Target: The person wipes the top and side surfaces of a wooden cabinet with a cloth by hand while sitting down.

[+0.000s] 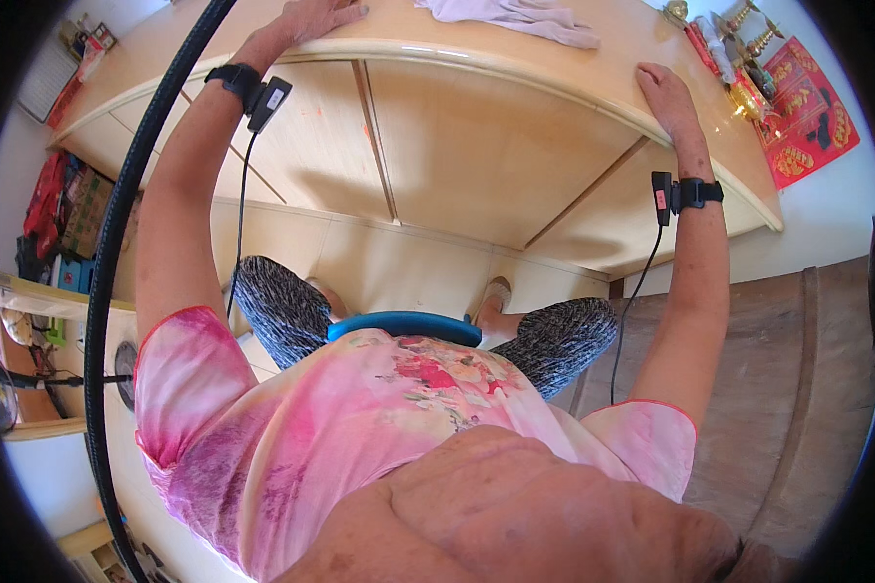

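Observation:
On the wooden cabinet top (379,33), my left hand (310,20) rests palm down near the front edge, its thumb stretched to the right. The picture's upper rim cuts off part of its fingers, and I see nothing held. A crumpled pale lilac cloth (514,18) lies to its right, apart from both hands. My right hand (667,98) is curled into a loose fist on the same top, by the edge at the right. Nothing shows in it. Each wrist wears a black strap with a small cabled device (268,106).
Brass candlesticks (755,33) and a gold bowl (747,100) stand at the right, beside red paper decorations (802,109). A blue stool seat (405,324) shows between my knees. A brown wooden panel (758,364) is at the right. A thick black cable (127,197) crosses the left side.

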`<control>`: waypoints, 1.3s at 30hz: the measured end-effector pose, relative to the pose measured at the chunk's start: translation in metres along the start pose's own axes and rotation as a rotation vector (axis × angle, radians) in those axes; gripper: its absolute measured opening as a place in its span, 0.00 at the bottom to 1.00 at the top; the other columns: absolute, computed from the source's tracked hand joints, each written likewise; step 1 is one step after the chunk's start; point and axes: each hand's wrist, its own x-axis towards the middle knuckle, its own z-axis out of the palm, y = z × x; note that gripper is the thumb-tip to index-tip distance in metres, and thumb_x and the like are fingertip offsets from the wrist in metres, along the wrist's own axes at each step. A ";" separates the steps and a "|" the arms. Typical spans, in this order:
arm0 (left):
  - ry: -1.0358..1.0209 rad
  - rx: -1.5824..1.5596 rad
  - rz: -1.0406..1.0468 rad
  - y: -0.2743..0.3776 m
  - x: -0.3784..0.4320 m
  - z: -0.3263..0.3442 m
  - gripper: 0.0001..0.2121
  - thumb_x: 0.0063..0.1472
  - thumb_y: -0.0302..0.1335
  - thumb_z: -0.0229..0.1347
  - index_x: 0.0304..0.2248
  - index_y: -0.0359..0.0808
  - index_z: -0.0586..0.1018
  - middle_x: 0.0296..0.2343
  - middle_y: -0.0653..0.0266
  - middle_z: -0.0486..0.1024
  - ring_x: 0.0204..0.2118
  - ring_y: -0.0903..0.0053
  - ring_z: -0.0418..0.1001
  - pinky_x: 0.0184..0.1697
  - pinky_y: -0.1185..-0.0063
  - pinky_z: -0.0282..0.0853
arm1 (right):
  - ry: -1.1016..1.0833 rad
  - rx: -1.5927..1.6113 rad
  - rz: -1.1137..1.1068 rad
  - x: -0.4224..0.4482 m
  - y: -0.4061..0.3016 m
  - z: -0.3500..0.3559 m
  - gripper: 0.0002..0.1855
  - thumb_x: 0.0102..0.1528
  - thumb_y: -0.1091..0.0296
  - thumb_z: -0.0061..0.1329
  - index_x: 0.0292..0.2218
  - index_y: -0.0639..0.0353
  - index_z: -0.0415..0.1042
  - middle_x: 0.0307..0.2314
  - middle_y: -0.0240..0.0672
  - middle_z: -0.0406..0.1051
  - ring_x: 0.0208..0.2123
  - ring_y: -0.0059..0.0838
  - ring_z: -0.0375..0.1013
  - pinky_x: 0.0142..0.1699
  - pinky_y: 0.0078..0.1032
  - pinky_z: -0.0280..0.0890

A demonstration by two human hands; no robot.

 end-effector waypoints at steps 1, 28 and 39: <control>0.003 0.011 0.008 -0.002 0.000 0.001 0.31 0.60 0.52 0.45 0.52 0.35 0.68 0.50 0.55 0.68 0.53 0.68 0.66 0.57 0.74 0.57 | 0.026 -0.002 -0.033 -0.001 -0.002 -0.001 0.20 0.56 0.56 0.39 0.41 0.61 0.72 0.39 0.48 0.72 0.42 0.47 0.70 0.48 0.33 0.64; 0.057 -0.004 0.203 0.037 0.117 -0.084 0.18 0.59 0.39 0.51 0.36 0.30 0.78 0.29 0.50 0.77 0.32 0.65 0.75 0.39 0.70 0.69 | 0.009 0.028 0.018 -0.009 0.002 -0.006 0.19 0.54 0.59 0.38 0.37 0.63 0.74 0.33 0.50 0.73 0.39 0.49 0.71 0.46 0.37 0.64; 0.414 0.086 0.002 -0.119 0.037 -0.034 0.26 0.60 0.50 0.48 0.45 0.34 0.75 0.42 0.51 0.75 0.47 0.58 0.70 0.52 0.70 0.63 | 0.015 0.030 -0.056 -0.004 -0.006 -0.004 0.19 0.55 0.59 0.39 0.39 0.64 0.74 0.39 0.50 0.71 0.43 0.48 0.69 0.49 0.36 0.63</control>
